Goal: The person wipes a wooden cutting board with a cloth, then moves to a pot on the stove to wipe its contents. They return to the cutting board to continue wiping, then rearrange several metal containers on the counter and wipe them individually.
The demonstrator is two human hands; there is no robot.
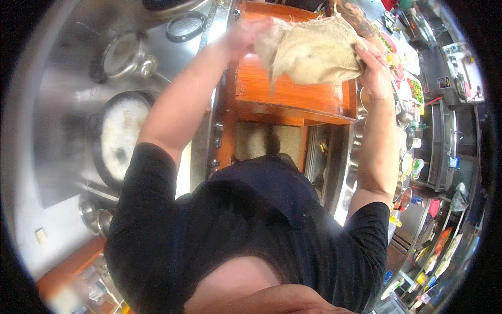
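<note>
A beige, frayed cloth (pixel 317 51) hangs stretched between my two hands over an orange wooden surface (pixel 255 84). My left hand (pixel 245 37), blurred, grips the cloth's left end. At the other end my right hand (pixel 374 70) has the cloth's edge between thumb and fingers. Part of my right hand's fingers is hidden by the cloth. Just beyond it, another person's tattooed forearm (pixel 355 17) reaches in at the top.
To the left, a large wok (pixel 125 133) with whitish contents, a steel pan (pixel 123 55) and a ladle (pixel 148 66) sit on the steel range. Trays of chopped vegetables (pixel 415 90) and metal containers line the counter at right.
</note>
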